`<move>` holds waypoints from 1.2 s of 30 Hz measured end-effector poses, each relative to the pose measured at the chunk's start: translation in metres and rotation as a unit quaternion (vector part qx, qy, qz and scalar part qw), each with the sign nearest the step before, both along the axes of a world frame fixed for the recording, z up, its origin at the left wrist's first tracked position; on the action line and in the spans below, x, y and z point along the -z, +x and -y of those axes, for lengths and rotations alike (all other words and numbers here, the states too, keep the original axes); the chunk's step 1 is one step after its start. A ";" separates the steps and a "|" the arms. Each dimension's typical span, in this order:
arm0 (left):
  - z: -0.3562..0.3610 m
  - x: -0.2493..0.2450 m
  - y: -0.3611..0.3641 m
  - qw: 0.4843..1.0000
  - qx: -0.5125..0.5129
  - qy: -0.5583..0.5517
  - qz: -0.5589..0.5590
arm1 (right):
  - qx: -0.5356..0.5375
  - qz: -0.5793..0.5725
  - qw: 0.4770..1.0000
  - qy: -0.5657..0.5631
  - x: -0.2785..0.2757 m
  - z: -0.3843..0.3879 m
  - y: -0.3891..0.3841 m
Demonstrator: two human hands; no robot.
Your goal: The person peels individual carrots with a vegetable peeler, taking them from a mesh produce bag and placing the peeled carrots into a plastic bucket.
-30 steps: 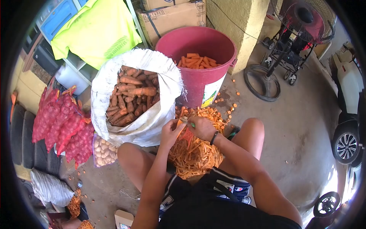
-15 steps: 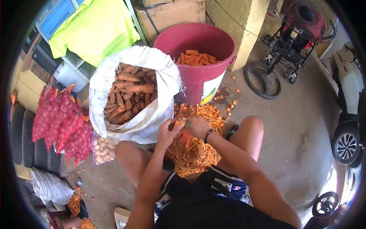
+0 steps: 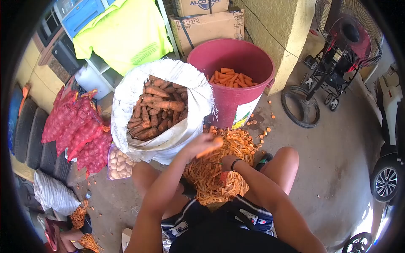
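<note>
My left hand [image 3: 199, 144] is closed round a peeled orange carrot [image 3: 211, 147], raised over the peelings near the sack. Lower and to the right, my right hand [image 3: 229, 162] has curled fingers above the pile of peelings [image 3: 217, 181]; something red shows just below it, but its grip is hidden. Unpeeled, dirt-covered carrots [image 3: 156, 105] fill the open white sack [image 3: 122, 101]. Behind the peelings stands a dark red bin [image 3: 223, 101] with peeled carrots [image 3: 232, 78] inside.
Red net bags of onions [image 3: 76, 126] and a bag of potatoes [image 3: 118, 162] lie left of the sack. Cardboard boxes [image 3: 211, 31] stand behind the bin. A fan [image 3: 348, 31] is at the back right. Part of another person [image 3: 69, 240] shows at the lower left.
My left hand has lifted the carrot up and away from my right hand, which has moved lower. The hands were together before. The view has shifted, so the surroundings appear lower and further right.
</note>
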State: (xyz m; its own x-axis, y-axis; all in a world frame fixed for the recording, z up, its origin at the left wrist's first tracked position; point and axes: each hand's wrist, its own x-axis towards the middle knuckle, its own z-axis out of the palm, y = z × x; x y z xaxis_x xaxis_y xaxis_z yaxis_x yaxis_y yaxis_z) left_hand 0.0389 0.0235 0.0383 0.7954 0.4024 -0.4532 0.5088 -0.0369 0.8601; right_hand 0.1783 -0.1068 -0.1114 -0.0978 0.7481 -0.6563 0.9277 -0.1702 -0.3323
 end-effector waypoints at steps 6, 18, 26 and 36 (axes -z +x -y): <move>-0.039 -0.112 0.080 0.923 -0.132 -0.122 0.341 | 0.023 -0.015 0.997 -0.071 -0.029 -0.004 -0.003; -0.177 0.065 -0.049 0.841 -0.472 -0.159 0.212 | 0.027 -0.074 0.997 -0.013 -0.030 0.001 0.011; -0.183 0.079 0.030 0.703 -0.630 -0.199 0.261 | 0.061 -0.062 0.995 0.045 -0.010 0.004 0.016; -0.140 -0.005 -0.029 0.805 -0.444 -0.046 0.390 | 0.075 -0.076 0.990 0.093 -0.015 0.002 0.032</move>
